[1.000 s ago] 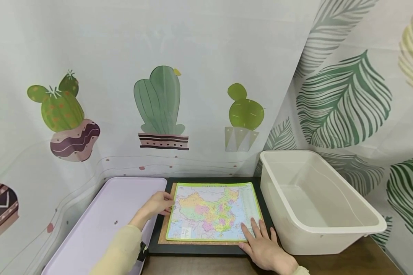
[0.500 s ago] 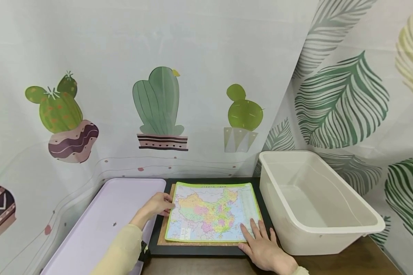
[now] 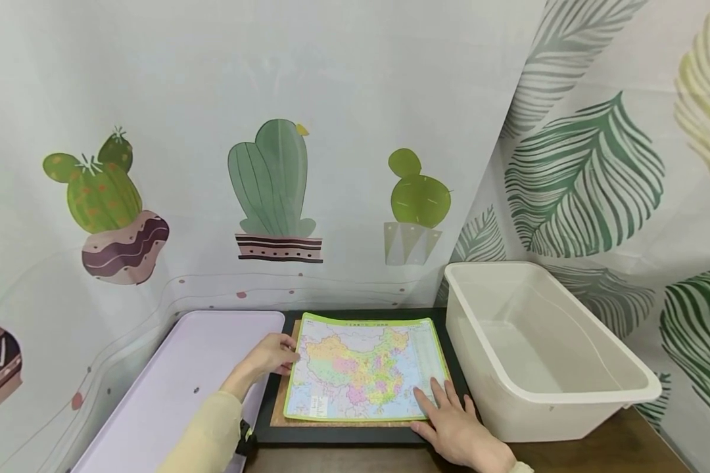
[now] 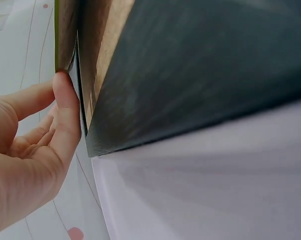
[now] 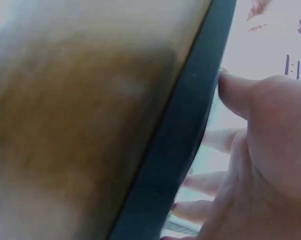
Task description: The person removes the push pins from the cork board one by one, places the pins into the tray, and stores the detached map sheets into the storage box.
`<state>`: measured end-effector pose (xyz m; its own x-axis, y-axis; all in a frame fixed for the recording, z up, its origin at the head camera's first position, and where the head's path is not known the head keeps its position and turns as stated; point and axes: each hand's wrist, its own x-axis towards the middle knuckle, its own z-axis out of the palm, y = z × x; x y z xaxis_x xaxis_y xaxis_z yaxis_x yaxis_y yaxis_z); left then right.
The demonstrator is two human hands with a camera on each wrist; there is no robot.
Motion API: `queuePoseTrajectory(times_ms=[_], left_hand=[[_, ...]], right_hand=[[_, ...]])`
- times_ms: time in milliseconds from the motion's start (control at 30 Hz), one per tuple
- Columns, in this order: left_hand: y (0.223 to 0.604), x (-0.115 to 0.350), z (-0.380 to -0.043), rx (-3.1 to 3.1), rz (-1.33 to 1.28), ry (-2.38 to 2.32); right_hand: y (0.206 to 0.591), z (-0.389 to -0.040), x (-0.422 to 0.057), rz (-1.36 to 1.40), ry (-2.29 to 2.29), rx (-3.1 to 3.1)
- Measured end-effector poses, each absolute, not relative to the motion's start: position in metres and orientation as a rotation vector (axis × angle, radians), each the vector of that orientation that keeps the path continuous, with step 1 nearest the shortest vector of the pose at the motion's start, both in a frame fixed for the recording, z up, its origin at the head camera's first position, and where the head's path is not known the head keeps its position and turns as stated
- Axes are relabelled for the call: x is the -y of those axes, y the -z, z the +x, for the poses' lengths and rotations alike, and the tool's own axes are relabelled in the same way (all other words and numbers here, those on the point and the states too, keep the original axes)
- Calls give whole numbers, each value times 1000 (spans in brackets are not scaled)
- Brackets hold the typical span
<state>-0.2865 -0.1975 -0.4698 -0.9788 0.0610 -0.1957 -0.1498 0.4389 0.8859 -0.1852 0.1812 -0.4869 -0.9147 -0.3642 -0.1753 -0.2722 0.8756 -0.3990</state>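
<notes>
A colorful map sheet (image 3: 355,368) with a lime-green border lies over a black-framed cork board (image 3: 331,435) in the head view. My left hand (image 3: 272,353) pinches the sheet's left edge between thumb and fingers. That edge stands raised and bowed above the board; the left wrist view shows a gap between the sheet (image 4: 65,35) and the cork (image 4: 103,55), with the left hand (image 4: 45,135) at the sheet's edge. Spread and straight, my right hand (image 3: 454,424) rests on the lower right corner of the sheet and the frame (image 5: 175,120).
A pale lilac tray (image 3: 213,368) stands left of the board, partly under my left forearm. To the right is a deep cream plastic tub (image 3: 491,368). A brown wooden table (image 3: 331,458) shows in front, and a cactus-print curtain (image 3: 355,79) hangs behind.
The left side of the map sheet has risen slightly off the board, and its top edge now bows. Both hands keep nearly the same place. The head view has tilted up a little.
</notes>
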Motion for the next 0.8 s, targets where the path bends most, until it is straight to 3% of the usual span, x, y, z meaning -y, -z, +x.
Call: queuePoseTrajectory(times_ms=[367,800], left_hand=[[465,198,-284,-2464,-65,-1617],[457,199,-282,-2448,-7,-1683]], right_hand=[[469,-178,-183,-645,650,-2846],[418,-158,-191,-945,669,-3011]])
